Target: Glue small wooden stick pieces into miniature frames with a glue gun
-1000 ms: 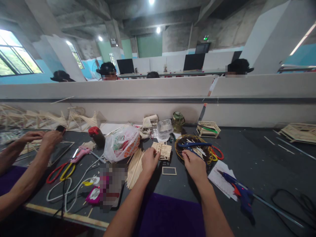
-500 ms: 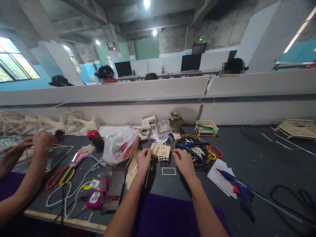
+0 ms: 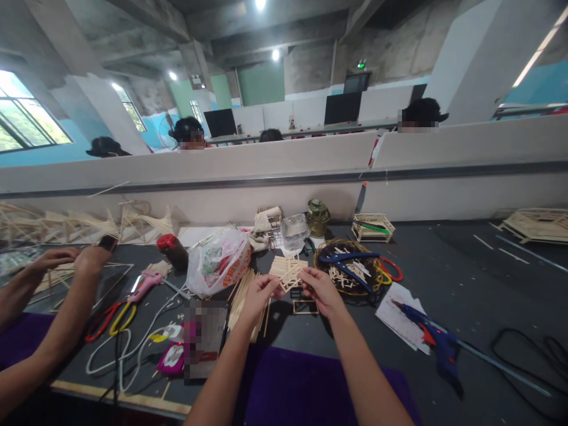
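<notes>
My left hand (image 3: 261, 299) and my right hand (image 3: 323, 290) are both closed on a small wooden lattice frame (image 3: 291, 277), pinching its two ends. The frame is tilted, its right end higher, just above the dark table. Behind it lies a pile of short wooden sticks (image 3: 280, 264), partly covered by the frame. A plain rectangular stick frame (image 3: 306, 307) lies on the table below my right hand. Long thin wooden sticks (image 3: 242, 305) lie in a bundle beside my left hand. Right of my right hand is a round basket (image 3: 333, 284) of stick offcuts, with blue-handled cutters (image 3: 350, 273) across it.
A blue glue gun (image 3: 437, 337) rests partly on white paper (image 3: 399, 313) at right. Left are a plastic bag (image 3: 217, 263), a dark jar with a red lid (image 3: 173, 251), a pink glue gun (image 3: 146, 284) and scissors (image 3: 122, 316). A co-worker's hands (image 3: 75, 260) work at far left.
My hands have come closer together, and both now grip the lattice frame, which is raised and tilted off the pile. The co-worker's hands have shifted slightly.
</notes>
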Demonstrator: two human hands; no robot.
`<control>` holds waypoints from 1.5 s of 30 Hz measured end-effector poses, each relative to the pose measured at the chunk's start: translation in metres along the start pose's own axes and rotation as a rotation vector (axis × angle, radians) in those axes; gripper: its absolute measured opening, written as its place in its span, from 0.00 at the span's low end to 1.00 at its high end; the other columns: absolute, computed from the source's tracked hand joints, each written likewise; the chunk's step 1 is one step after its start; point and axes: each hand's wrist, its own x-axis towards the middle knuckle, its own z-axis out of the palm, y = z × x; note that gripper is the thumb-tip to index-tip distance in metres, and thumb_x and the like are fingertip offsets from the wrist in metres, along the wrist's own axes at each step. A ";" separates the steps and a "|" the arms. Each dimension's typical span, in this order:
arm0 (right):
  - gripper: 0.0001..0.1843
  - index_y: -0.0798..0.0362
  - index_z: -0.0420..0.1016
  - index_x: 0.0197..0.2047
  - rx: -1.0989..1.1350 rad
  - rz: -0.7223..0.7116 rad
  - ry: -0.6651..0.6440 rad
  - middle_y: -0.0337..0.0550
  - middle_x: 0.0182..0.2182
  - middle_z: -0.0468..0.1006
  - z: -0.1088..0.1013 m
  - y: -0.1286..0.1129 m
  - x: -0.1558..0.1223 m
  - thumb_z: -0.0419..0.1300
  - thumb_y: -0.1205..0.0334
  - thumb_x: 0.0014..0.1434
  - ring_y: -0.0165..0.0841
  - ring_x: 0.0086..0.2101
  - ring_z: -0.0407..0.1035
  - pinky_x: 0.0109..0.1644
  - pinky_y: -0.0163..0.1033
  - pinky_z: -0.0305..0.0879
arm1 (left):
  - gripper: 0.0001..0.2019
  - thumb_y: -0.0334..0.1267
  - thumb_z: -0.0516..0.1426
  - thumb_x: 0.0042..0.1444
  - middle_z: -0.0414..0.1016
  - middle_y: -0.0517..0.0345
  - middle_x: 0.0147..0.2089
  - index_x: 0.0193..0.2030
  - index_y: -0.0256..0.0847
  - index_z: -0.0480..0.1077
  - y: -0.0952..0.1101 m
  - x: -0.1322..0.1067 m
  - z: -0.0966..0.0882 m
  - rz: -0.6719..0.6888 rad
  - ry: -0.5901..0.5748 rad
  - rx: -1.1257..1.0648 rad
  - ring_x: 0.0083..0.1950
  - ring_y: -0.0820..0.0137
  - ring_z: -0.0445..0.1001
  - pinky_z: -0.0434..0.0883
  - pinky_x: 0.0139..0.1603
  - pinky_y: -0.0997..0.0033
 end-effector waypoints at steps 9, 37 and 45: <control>0.20 0.55 0.72 0.30 0.056 -0.001 0.006 0.32 0.20 0.64 0.000 0.002 0.002 0.71 0.51 0.40 0.22 0.21 0.57 0.18 0.25 0.52 | 0.16 0.50 0.62 0.49 0.76 0.55 0.29 0.31 0.36 0.74 -0.005 0.001 0.003 0.000 -0.028 -0.040 0.29 0.70 0.74 0.69 0.31 0.72; 0.20 0.54 0.71 0.23 -0.471 0.074 0.107 0.39 0.14 0.72 -0.009 0.039 0.000 0.56 0.45 0.52 0.25 0.10 0.57 0.14 0.30 0.48 | 0.20 0.48 0.68 0.38 0.75 0.55 0.27 0.32 0.35 0.72 -0.039 0.019 -0.016 0.012 0.376 -0.283 0.27 0.70 0.75 0.71 0.29 0.72; 0.21 0.56 0.72 0.30 -0.278 0.061 0.127 0.39 0.17 0.74 0.022 0.045 0.010 0.57 0.44 0.50 0.22 0.11 0.59 0.12 0.27 0.47 | 0.20 0.48 0.67 0.37 0.75 0.55 0.28 0.30 0.35 0.71 -0.044 0.033 -0.013 0.022 0.405 -0.309 0.30 0.69 0.77 0.72 0.31 0.71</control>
